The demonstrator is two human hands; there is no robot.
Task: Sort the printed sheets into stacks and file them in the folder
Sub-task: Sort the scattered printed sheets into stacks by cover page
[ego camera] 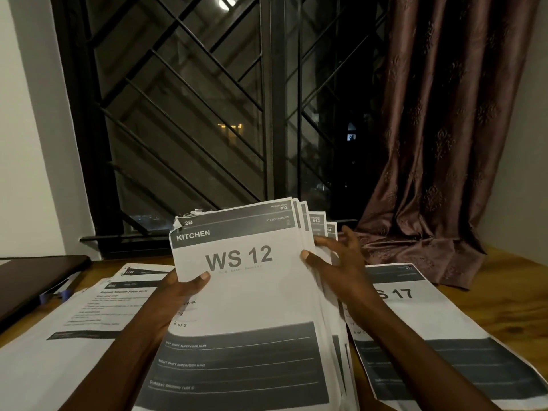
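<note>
I hold a thick bundle of printed sheets (249, 295) tilted up in front of me; the top sheet reads "KITCHEN" and "WS 12". My left hand (175, 295) grips the bundle's left edge, thumb on the front. My right hand (338, 262) grips the right edge, thumb on the top sheet, fingers behind the fanned sheets marked #13 and #14. A stack topped by a "WS 17" sheet (430, 321) lies on the table to the right. Another stack of printed sheets (89, 315) lies to the left. A dark folder (32, 283) lies at the far left.
The wooden table (510, 280) ends at a barred window behind. A brown curtain (444, 143) hangs at the back right and pools on the tabletop. A white wall stands on the left.
</note>
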